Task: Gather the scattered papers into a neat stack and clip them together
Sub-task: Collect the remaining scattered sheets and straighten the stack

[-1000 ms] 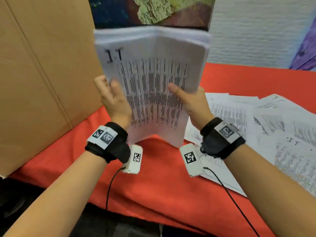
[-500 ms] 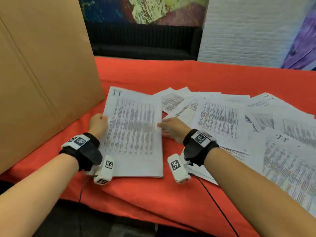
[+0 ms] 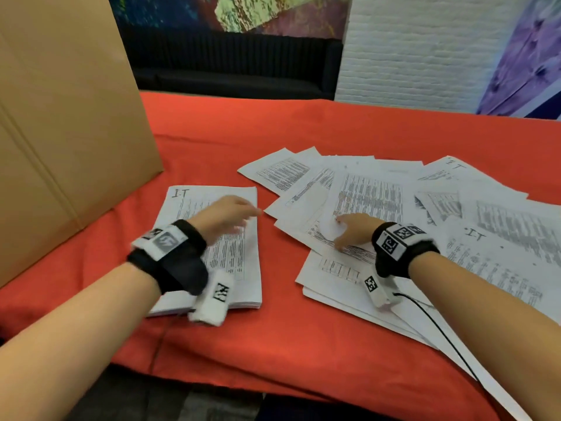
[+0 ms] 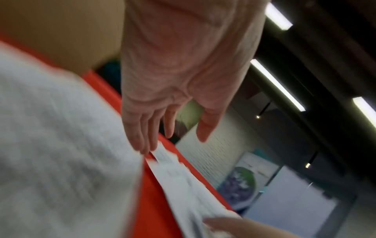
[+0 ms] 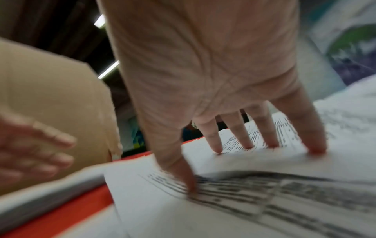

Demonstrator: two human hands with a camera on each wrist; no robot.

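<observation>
Half a second back, both hands flanking the stack at its left and right edges; now parted. Left hand raised just over the upper right part of the stack, fingers straight and a little spread, grip slack and wide, holding nothing; blurred in the head view, and from the left wrist view unclear whether the fingertips brush the top sheet. Right hand shifted rightward onto the scattered papers, palm down, fingers splayed and pressing on the printed sheets, thumb tip planted on a nearer sheet, grip open, nothing pinched or lifted. Stack lying flat and squared on the red cloth of the bench, beside the cardboard panel, its handwritten mark at the far left corner, directly below the left hand and well left of the right. Loose sheets fanned and overlapping to the right of the stack, a strip of red cloth between the two, spreading under the right hand and beyond it toward the bench's right edge.
</observation>
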